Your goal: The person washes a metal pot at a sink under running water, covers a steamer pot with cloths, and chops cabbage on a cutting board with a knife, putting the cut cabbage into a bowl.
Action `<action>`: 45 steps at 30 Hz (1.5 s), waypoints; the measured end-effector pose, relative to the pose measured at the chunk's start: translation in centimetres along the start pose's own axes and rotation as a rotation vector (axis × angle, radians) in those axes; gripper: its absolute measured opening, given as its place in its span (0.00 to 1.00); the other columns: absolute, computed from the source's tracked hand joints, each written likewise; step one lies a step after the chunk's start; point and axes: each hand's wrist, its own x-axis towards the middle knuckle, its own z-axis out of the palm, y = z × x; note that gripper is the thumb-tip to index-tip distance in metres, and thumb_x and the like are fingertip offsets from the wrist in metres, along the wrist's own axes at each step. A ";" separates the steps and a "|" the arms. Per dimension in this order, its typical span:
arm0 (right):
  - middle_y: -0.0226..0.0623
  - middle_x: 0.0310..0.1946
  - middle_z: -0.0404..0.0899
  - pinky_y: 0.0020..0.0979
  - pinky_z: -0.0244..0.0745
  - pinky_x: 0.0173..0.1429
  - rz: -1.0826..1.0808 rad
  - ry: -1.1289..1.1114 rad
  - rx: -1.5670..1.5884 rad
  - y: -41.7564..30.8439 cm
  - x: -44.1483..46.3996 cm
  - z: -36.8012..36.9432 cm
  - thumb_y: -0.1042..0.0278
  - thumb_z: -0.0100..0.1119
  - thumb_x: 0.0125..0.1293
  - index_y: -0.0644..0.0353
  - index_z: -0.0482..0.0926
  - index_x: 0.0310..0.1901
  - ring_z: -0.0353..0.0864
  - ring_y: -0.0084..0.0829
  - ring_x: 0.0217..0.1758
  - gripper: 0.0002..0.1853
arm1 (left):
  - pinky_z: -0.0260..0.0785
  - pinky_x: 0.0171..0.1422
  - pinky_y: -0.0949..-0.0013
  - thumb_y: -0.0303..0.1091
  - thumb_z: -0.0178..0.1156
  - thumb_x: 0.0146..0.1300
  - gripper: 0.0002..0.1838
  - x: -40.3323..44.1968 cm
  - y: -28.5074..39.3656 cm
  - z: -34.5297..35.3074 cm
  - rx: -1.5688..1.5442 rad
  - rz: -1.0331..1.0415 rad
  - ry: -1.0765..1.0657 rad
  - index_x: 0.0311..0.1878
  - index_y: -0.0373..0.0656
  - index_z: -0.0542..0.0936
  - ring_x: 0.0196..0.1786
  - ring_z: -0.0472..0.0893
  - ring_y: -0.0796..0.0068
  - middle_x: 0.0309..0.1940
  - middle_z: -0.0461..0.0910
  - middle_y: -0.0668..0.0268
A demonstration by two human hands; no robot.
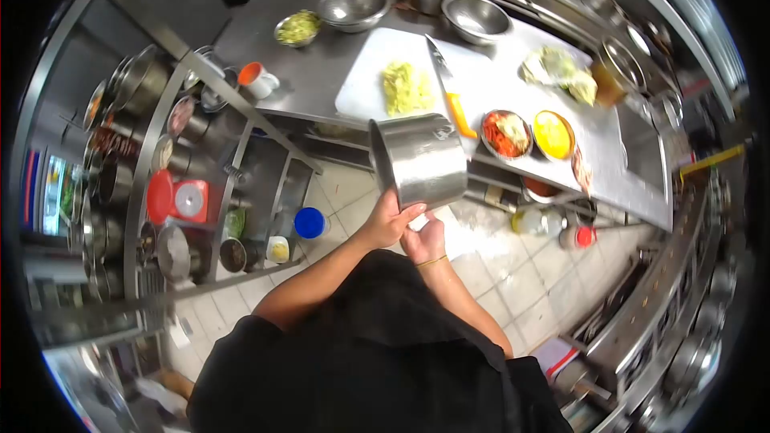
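I watch the left hand [388,225] grip the lower side of a steel pot [429,162], held tilted above the floor with its mouth leftward; the right hand [427,244] curls just below, and I cannot tell what it holds. Past the pot, on the table [258,36], a cutting board [362,72] bears chopped greens [407,90] beside a yellow-handled knife [459,115].
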 end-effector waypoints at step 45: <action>0.43 0.40 0.79 0.43 0.72 0.48 0.121 -0.071 -1.847 18.3 38.4 23.2 0.74 0.45 0.63 0.63 0.76 0.40 0.78 0.39 0.45 0.09 | 0.63 0.35 0.54 0.33 0.63 0.57 0.14 22.6 2.8 -41.3 0.642 -0.126 0.667 0.24 0.32 0.74 0.27 0.73 0.45 0.20 0.72 0.46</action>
